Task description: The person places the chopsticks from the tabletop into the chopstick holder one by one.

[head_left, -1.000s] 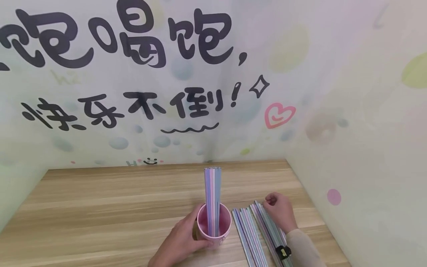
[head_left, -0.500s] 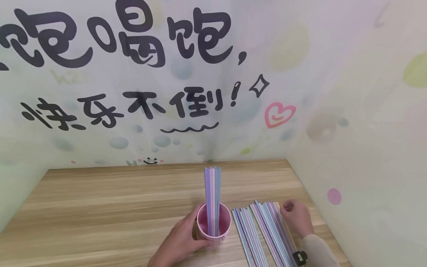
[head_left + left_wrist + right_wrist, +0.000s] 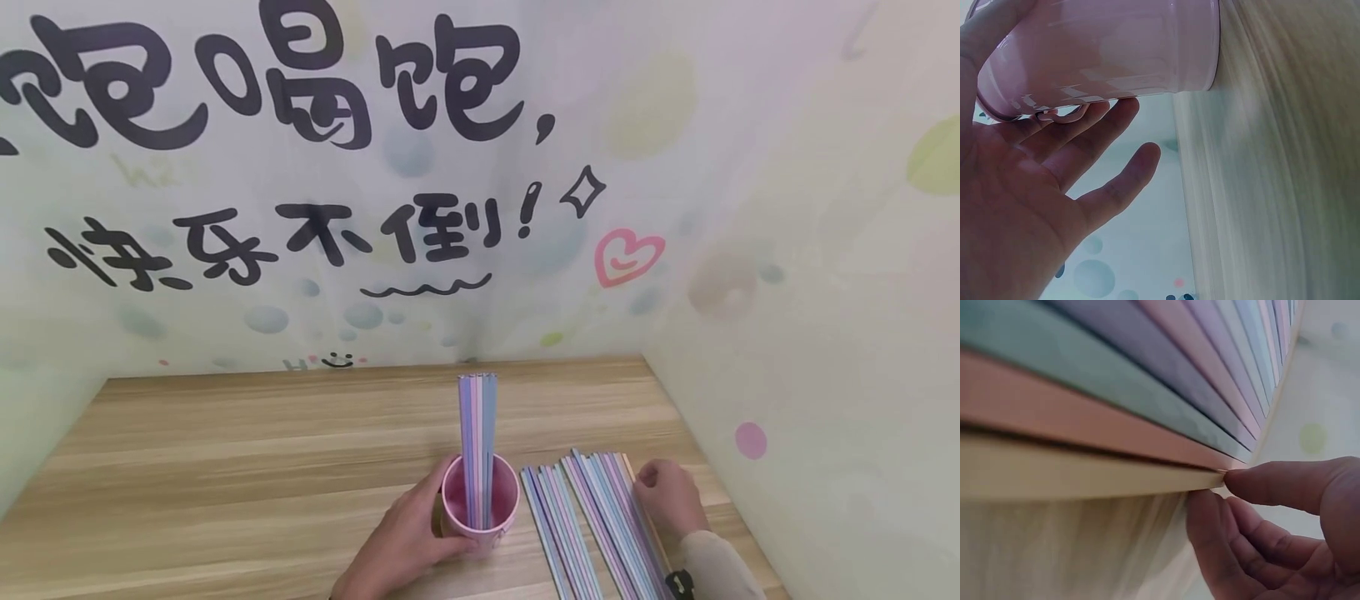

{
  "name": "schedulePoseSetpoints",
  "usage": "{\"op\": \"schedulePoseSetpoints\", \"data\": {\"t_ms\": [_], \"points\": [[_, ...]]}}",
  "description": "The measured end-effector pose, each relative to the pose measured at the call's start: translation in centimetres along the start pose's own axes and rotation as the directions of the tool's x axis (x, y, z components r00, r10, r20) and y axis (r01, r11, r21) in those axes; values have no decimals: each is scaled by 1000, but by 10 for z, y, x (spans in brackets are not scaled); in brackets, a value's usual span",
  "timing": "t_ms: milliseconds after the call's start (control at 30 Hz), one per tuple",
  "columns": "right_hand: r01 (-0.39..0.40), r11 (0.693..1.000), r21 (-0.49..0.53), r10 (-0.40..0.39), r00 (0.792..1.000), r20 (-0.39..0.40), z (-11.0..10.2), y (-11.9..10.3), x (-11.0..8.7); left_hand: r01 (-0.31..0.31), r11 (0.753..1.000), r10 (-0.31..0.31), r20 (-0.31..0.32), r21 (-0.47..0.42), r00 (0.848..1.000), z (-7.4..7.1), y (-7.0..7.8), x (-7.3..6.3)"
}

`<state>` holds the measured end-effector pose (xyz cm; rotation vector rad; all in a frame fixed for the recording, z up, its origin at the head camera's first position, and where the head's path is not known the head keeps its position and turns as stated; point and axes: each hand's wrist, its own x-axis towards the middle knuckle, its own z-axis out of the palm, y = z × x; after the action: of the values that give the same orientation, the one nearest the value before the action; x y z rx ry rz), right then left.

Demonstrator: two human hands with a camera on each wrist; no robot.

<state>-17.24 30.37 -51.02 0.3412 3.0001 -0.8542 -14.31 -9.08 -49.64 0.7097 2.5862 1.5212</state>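
Note:
Near the front middle of the table stands a pink cup (image 3: 486,543), its side filling the top of the left wrist view. A bundle of pastel chopsticks (image 3: 477,442) stands upright in it. My left hand (image 3: 408,533) holds the cup from the left, thumb in front and fingers behind. To the right, pastel chopsticks (image 3: 611,517) lie side by side in a row. My right hand (image 3: 671,497) is at the far end of its right edge. In the right wrist view, thumb and forefinger pinch the end of the outermost pale yellow chopstick (image 3: 1147,480), beside an orange-pink one (image 3: 1085,419).
A smaller group of chopsticks (image 3: 562,525) lies between the cup and the right-hand row. The wood-grain table (image 3: 262,467) meets a printed back wall (image 3: 525,325) and a right side wall (image 3: 825,375) close to my right hand.
My right hand has moved right across the far ends of the row, uncovering more chopsticks, and now pinches the outermost one. The left hand and cup have stayed in place.

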Motion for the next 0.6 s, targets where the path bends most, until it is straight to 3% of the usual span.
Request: {"op": "schedulePoseSetpoints", "data": {"t_ms": [267, 600], "points": [[-4, 994, -107, 8, 999, 34, -1, -9, 2, 4, 1000, -4, -2, 5, 1000, -1, 0, -1], [1, 990, -144, 2, 1000, 20, 0, -5, 1, -5, 1000, 5, -9, 24, 1000, -1, 0, -2]]}}
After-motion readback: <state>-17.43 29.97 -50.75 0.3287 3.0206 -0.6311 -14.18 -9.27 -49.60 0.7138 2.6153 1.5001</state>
